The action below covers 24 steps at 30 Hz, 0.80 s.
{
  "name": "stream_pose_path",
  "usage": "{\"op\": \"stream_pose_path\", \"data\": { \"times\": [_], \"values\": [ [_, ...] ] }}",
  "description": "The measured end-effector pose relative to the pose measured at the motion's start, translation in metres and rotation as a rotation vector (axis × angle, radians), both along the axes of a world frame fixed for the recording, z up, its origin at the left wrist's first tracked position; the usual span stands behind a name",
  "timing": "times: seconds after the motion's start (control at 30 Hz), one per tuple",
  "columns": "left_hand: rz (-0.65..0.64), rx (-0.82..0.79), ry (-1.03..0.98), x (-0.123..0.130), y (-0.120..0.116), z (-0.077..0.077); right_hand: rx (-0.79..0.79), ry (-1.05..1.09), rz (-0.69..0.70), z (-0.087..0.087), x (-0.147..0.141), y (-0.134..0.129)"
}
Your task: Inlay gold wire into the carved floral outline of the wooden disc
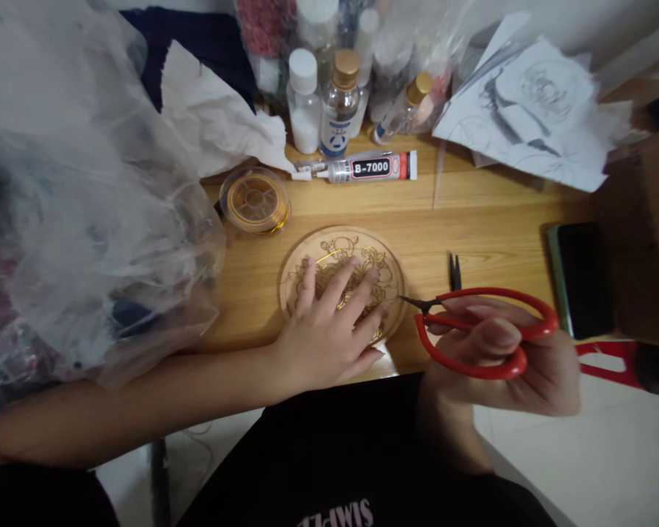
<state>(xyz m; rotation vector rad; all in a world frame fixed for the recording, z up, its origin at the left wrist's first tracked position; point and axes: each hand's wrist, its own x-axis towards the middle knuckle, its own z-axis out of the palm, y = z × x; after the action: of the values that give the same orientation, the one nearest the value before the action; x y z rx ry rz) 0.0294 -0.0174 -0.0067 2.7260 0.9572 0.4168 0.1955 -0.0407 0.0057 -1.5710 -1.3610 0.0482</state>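
My left hand (332,326) lies flat with its fingers spread over a round wooden board (291,271). Gold wire (373,256) bent into flower-like curves shows on the board between and around the fingers. Red-handled scissors (466,369) are in my right hand (527,366), fingers wrapped round the handles. Their dark tips point left, at the right edge of the board, and look closed together. Behind the board, to the left, a clear spool of gold wire (255,201) lies on the table.
A B-7000 glue tube (373,168) lies before several bottles (337,102). Black tweezers (455,271) rest beyond the scissors. At right are a phone (585,278) and a red-handled tool (609,362). Plastic bags (88,183) fill the left; paper drawings (521,110) stand at back right.
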Motion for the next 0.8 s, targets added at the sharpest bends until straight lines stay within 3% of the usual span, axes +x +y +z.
{"op": "stream_pose_path", "data": {
  "times": [0.13, 0.8],
  "values": [
    [0.008, 0.006, 0.003, 0.000, 0.000, 0.000, 0.198, 0.022, -0.055, 0.007, -0.006, 0.009],
    [0.006, -0.005, 0.005, 0.000, 0.000, 0.000, 0.181, 0.023, -0.064, 0.012, -0.008, 0.012]
  ]
}}
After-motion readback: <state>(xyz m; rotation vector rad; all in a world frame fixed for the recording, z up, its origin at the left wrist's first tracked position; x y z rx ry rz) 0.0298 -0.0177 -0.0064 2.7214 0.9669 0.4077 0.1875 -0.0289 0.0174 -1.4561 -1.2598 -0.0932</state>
